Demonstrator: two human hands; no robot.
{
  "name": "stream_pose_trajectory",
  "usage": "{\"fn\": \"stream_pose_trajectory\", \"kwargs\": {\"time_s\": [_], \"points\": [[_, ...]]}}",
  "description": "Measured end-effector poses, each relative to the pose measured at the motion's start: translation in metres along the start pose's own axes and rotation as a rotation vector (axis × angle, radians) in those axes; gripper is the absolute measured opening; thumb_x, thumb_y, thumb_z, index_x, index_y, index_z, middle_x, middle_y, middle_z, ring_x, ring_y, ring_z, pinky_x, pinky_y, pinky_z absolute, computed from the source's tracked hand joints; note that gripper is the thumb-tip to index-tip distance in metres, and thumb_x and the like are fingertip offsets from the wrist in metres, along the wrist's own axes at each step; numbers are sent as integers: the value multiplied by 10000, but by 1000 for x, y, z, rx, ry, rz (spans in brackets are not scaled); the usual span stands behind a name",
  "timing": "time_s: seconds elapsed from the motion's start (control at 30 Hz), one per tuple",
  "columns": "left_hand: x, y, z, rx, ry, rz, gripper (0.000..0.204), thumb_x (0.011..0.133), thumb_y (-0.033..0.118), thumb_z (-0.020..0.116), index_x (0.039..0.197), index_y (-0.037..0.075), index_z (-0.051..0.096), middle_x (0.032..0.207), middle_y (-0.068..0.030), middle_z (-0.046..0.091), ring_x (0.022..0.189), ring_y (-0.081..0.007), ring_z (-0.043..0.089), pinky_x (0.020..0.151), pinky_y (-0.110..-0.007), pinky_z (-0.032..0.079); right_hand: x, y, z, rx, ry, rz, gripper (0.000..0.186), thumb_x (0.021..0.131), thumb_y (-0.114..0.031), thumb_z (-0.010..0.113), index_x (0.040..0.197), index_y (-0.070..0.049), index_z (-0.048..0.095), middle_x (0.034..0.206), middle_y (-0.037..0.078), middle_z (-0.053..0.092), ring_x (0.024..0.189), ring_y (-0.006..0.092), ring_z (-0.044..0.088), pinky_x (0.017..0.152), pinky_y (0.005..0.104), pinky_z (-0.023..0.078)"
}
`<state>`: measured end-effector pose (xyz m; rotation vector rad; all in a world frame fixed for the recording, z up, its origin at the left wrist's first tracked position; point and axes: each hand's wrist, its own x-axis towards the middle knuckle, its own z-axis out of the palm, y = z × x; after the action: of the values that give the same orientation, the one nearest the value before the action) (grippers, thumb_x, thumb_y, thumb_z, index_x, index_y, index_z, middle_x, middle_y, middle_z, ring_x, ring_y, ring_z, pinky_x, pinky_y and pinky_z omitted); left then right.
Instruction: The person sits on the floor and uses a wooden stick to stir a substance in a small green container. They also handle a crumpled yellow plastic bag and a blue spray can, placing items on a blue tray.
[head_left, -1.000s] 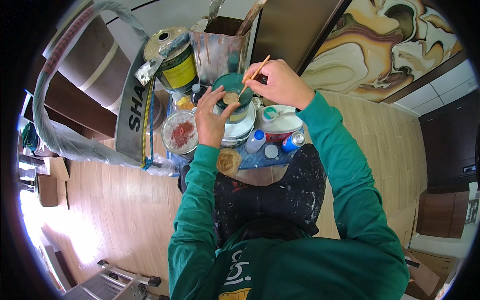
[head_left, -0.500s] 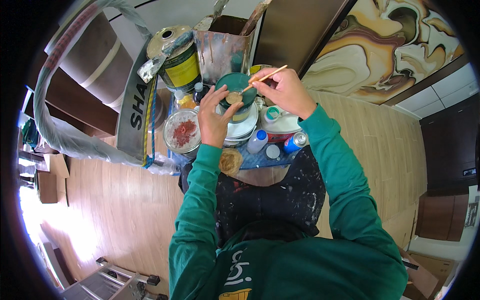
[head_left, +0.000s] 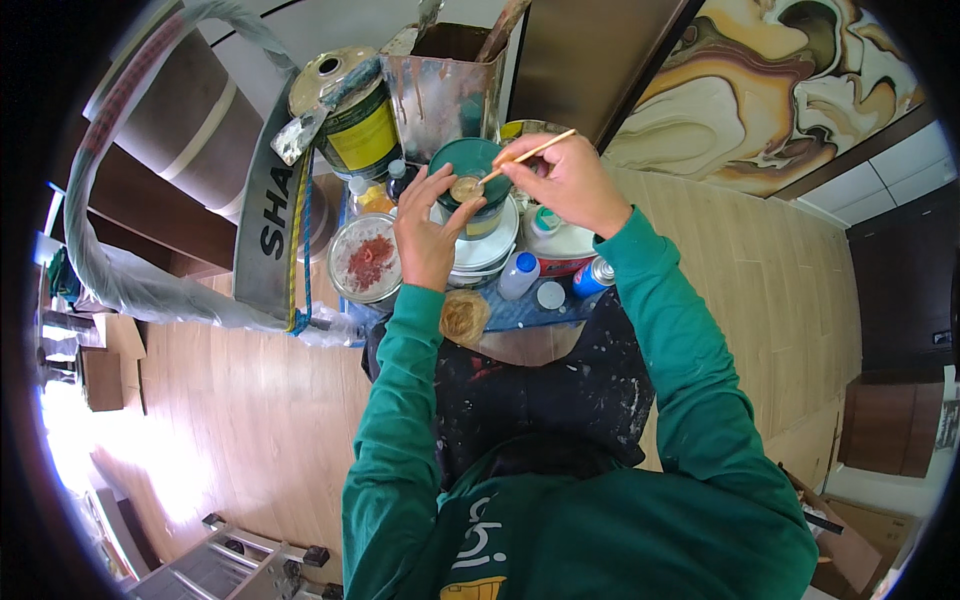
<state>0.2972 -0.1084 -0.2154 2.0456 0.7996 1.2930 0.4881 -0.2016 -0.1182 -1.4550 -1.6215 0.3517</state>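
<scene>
Head view, upper middle: the right hand (head_left: 570, 180) pinches a thin wooden-handled paintbrush (head_left: 540, 147) in closed fingers, tip at a small tan-filled cup (head_left: 466, 189); the left hand (head_left: 430, 225) holds it between part-curled fingers and thumb. Steady cup, light strokes should work best.

Lit softly over the middle, blown out to white glare at left on the wood-plank floor (head_left: 240, 400); bowed and blackened toward the edges, fairly sharp centrally.
</scene>
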Motion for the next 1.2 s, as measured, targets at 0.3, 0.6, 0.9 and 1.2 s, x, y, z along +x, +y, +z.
{"fn": "stream_pose_trajectory", "kwargs": {"time_s": [0.3,0.6,0.9,1.2], "points": [[-1,0,1,22,15,36,457,791,175,920,1188,27,748,1356,-121,720,1393,-342,576,1171,-459,429,-1,-8,-7,79,32,101,121,978,-83,727,1059,-17,788,904,-14,732,708,18,508,617,210,416],[-2,2,2,22,16,49,493,788,222,919,1211,44,741,1385,-92,705,1402,-357,567,1240,-524,334,5,-19,-18,99,-61,-35,173,927,-56,700,1072,18,756,890,77,766,764,105,673,690,281,541],[-3,0,4,17,29,55,472,791,198,915,1199,35,743,1373,-100,710,1405,-353,564,1218,-501,366,1,-20,-15,36,-27,15,178,904,-94,703,1019,34,748,895,129,773,799,171,733,740,315,571],[-2,-4,4,12,25,43,473,780,214,924,1176,25,746,1342,-115,723,1382,-366,572,1162,-473,429,20,-8,-18,96,-191,126,158,927,-56,713,1059,20,752,951,59,763,867,88,685,787,269,561]]}}
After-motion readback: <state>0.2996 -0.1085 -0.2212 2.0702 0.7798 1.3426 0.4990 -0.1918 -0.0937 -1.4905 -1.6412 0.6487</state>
